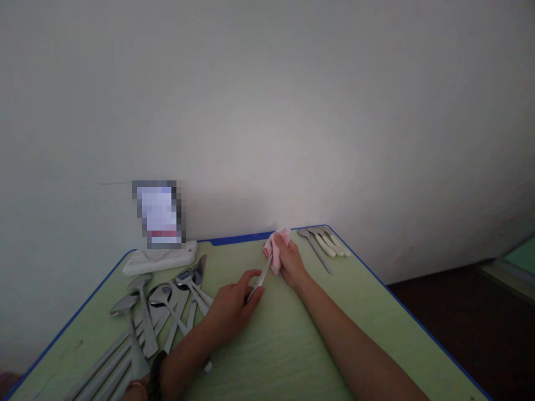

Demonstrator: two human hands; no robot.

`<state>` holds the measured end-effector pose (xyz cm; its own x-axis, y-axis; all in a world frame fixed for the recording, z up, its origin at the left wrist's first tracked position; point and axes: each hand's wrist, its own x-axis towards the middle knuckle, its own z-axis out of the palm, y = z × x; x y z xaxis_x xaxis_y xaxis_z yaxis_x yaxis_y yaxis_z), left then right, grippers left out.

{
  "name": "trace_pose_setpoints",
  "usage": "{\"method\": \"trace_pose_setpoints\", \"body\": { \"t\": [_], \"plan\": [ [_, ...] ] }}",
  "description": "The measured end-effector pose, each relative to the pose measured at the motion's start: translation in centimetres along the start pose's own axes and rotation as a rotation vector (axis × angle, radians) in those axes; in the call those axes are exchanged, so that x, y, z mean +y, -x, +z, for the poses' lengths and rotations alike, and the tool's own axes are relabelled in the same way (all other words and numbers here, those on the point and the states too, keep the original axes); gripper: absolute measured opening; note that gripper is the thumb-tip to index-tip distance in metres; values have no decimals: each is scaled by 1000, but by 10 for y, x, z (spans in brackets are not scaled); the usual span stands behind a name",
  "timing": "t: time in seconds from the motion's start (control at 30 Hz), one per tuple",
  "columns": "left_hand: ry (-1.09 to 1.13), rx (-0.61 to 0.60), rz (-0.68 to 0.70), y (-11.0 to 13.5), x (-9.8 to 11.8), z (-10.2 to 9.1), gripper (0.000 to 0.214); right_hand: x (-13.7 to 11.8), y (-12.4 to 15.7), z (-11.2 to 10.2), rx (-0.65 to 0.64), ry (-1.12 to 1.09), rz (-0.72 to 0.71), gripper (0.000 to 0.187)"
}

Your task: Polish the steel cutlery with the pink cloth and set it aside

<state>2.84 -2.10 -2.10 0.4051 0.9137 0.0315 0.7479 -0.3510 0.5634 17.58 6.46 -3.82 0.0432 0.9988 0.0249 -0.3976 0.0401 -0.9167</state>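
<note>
My left hand [229, 312] grips the near end of a piece of silver cutlery [263, 274] between thumb and fingers. Its far end is hidden in a pink and white cloth [276, 249], so I cannot tell which kind it is. My right hand [291, 263] is closed on the cloth, wrapped around that end. To the right of it lie a plain metal spoon [316, 250] and several spoons with cream handles [328, 245], side by side. Left of my left hand, a loose pile of metal cutlery [144, 312] holds spoons and at least one knife blade [200, 270]; my left forearm covers part of it.
The green table [267, 356] has a blue edge and stands against a grey wall [267, 111]. A pixelated lit screen [159, 214] rises at the back left, behind a white rectangular object [161, 259]. Dark floor [472, 328] shows at the right.
</note>
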Motion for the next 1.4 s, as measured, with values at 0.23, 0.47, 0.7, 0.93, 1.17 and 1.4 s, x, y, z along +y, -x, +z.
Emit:
{"method": "trace_pose_setpoints", "body": {
  "t": [0.23, 0.47, 0.7, 0.93, 1.17, 1.4],
  "plan": [
    [-223, -16, 33, 1, 1, 0, 39, -6, 0, 2, 62, -155, 14, 35],
    [-222, -48, 47, 1, -2, 0, 48, -9, -1, 3, 107, -277, 60, 33],
    [-210, -29, 41, 1, 0, -1, 43, -8, -3, 2, 101, -340, 73, 31],
    [-240, -40, 49, 1, 0, -1, 35, -7, -3, 0, 26, -296, 63, 33],
    [-250, -51, 72, 2, -3, 1, 33, -6, -4, -2, 4, -219, 89, 32],
    [-210, -48, 26, 0, -4, 1, 29, -11, 2, -6, -155, -132, 133, 35]
  ]
}}
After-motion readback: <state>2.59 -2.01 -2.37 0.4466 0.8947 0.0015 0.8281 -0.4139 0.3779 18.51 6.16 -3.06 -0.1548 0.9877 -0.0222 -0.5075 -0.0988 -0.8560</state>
